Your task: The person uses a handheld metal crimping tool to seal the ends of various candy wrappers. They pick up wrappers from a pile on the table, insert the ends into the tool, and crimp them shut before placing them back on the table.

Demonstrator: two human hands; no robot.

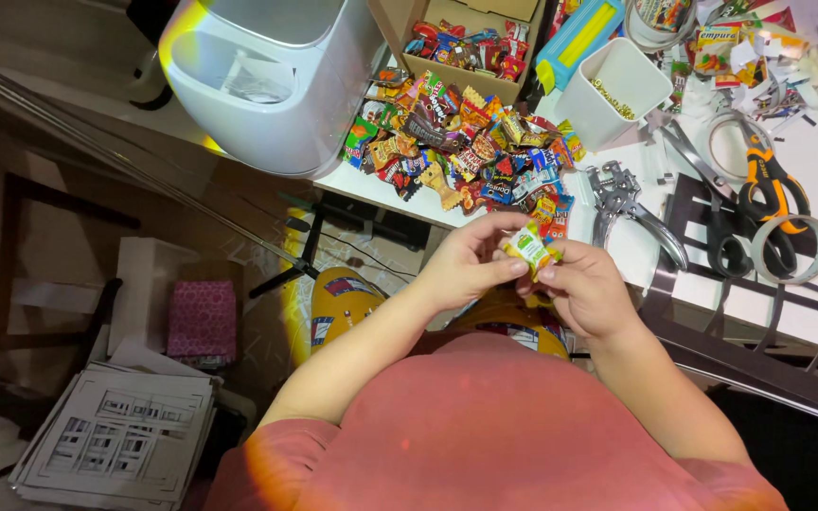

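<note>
Both hands pinch one small green-and-white packet [528, 244] in front of the chest, just off the edge of the white tabletop [636, 248]: the left hand [466, 265] grips its near end, the right hand [587, 289] its far end. Fingertip grips near the corners seem best (a fuller grip would crumple it). The pile of bright mini packets [471, 142] lies just beyond.

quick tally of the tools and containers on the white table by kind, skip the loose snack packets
Cardboard box of packets: 1
White square tub: 1
Metal hole punch pliers: 1
Orange-handled scissors: 1
Black-handled scissors: 1
Tape rings: 2
Total: 7
Apart from these, the left hand and right hand hold one small green packet.
</note>
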